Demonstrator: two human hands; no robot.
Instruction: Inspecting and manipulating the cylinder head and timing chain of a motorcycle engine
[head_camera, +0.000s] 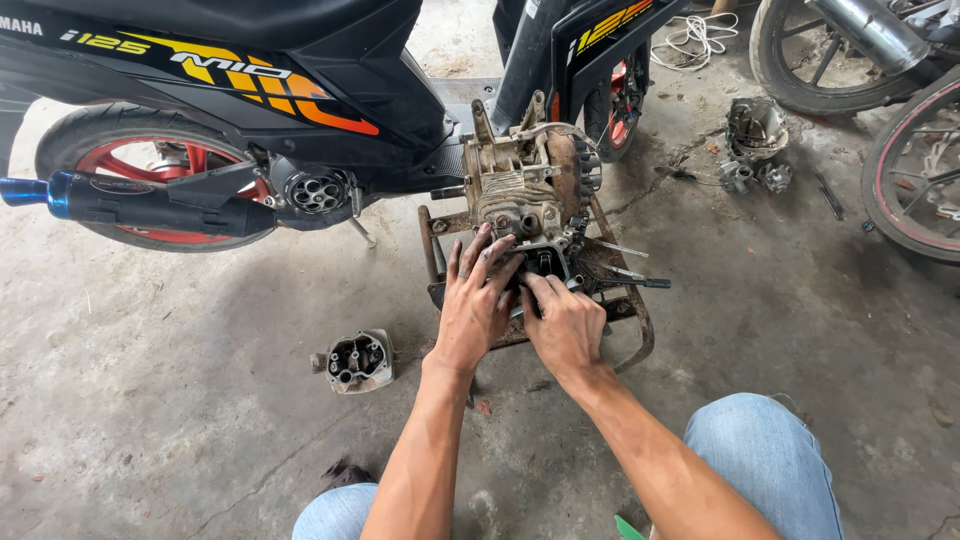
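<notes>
A grimy engine block (520, 180) sits on a rusty metal stand (630, 320) on the concrete floor (150, 400), just beside a black scooter (300, 90). The left hand (475, 300) lies spread open on its near end; the right hand (565, 325) curls there, its fingertips hiding whatever they pinch. A detached cylinder head (357, 360) lies nearby.

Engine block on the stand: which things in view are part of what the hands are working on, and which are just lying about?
In hand:
- engine block
- rusty stand under it
- left hand and right hand, both on the block's near end

Lying about:
- cylinder head on the floor
- loose engine parts
- white cord
- parked scooter
</notes>
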